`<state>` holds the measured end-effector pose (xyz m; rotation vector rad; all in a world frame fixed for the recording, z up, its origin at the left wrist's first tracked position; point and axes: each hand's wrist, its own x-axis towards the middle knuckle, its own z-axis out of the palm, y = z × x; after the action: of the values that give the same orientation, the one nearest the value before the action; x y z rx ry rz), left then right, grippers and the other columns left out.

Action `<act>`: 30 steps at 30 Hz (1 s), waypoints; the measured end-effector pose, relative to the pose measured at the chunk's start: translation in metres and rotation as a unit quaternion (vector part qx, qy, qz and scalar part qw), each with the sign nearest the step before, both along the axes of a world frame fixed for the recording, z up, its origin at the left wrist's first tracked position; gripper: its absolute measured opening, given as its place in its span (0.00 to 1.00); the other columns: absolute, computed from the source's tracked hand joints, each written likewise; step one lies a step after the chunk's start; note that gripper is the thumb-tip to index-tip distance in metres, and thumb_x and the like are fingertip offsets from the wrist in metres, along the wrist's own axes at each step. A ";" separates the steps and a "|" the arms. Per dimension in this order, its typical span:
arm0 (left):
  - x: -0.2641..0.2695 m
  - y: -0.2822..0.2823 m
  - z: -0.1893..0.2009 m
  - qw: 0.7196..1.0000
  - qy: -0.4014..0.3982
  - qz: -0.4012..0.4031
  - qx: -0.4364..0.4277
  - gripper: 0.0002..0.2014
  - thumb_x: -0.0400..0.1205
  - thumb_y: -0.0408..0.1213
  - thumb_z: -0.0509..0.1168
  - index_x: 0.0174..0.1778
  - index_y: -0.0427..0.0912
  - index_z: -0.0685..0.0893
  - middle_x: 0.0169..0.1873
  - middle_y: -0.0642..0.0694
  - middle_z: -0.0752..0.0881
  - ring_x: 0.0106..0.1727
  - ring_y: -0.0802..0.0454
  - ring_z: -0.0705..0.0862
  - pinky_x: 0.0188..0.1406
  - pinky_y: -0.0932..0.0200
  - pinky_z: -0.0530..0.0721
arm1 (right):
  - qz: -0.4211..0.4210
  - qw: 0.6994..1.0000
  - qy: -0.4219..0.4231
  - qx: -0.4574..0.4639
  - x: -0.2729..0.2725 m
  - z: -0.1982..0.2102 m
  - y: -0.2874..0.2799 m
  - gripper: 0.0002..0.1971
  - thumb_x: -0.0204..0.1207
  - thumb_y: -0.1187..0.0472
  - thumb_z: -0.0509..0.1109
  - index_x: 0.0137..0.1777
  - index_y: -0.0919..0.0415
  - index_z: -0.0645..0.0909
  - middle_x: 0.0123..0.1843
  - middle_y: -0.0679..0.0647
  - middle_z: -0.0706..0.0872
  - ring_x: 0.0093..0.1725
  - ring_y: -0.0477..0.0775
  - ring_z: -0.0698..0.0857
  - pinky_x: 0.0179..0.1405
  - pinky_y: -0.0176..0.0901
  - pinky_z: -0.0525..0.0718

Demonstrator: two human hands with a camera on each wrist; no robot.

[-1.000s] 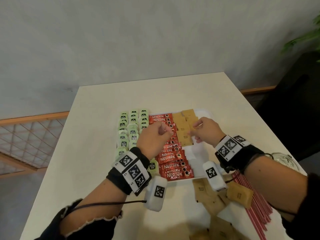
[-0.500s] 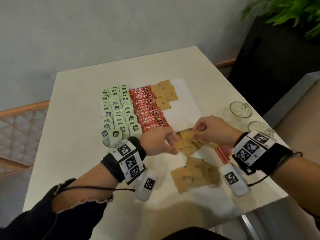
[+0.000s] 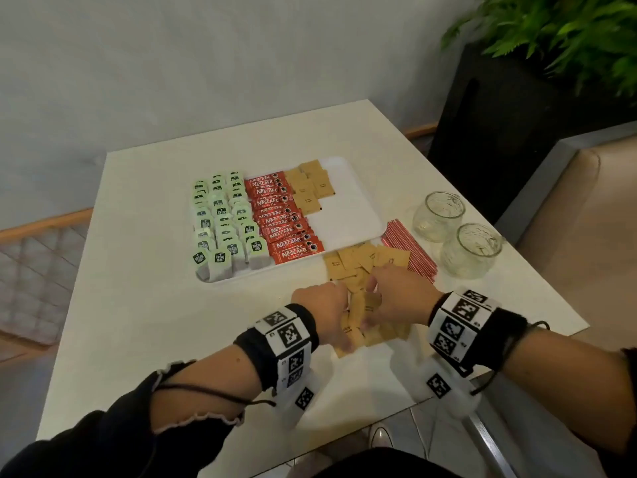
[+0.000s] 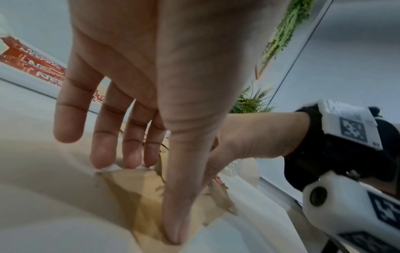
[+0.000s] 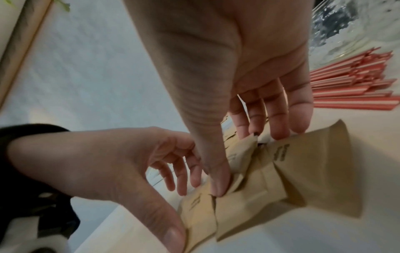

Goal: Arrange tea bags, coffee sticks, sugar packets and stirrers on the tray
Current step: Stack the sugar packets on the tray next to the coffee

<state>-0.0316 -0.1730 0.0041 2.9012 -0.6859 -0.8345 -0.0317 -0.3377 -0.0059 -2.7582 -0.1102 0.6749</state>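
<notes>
only head view shows tray (image 3: 348, 215), glasses (image 3: 458, 236)

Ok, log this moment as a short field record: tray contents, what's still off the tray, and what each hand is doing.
tray: white, on the table
tea bags: green, rows at the tray's left
coffee sticks: red, overlapping column in the middle
sugar packets on tray: a few brown ones at the far end
loose sugar packets: pile on the table, nearer than the tray
stirrers: red, on the table right of the tray
glasses: two, beside the stirrers
left hand: fingers gathering the loose packets
right hand: pinching packets from the same pile
</notes>
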 end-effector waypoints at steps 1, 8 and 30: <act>-0.002 0.000 0.000 1.000 -0.003 0.000 -0.002 0.34 0.66 0.58 0.79 0.63 0.48 0.76 0.57 0.50 0.82 0.53 0.48 0.83 0.40 0.55 0.77 | -0.004 1.000 0.007 0.003 0.000 0.000 0.001 0.32 0.54 0.40 0.84 0.55 0.50 0.76 0.55 0.46 0.77 0.50 0.48 0.79 0.47 0.45 0.81; -0.002 0.004 -0.001 1.000 0.020 0.019 -0.015 0.28 0.71 0.45 0.78 0.63 0.45 0.74 0.59 0.46 0.79 0.54 0.44 0.82 0.44 0.53 0.80 | -0.020 0.996 0.007 0.088 -0.004 0.009 -0.008 0.17 0.72 0.50 0.77 0.34 0.59 0.74 0.33 0.52 0.74 0.32 0.50 0.71 0.29 0.40 0.67; 0.013 0.004 0.013 0.975 0.079 0.130 -0.162 0.17 0.84 0.37 0.61 0.68 0.37 0.73 0.52 0.41 0.86 0.37 0.52 0.86 0.31 0.61 0.80 | -0.089 0.994 0.022 0.055 -0.025 -0.009 -0.015 0.15 0.67 0.50 0.80 0.32 0.56 0.78 0.33 0.48 0.80 0.34 0.47 0.79 0.28 0.36 0.73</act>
<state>-0.0189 -0.1695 0.0166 2.5289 -0.3746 -0.8206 -0.0568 -0.3531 -0.0146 -2.6065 0.1037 0.6611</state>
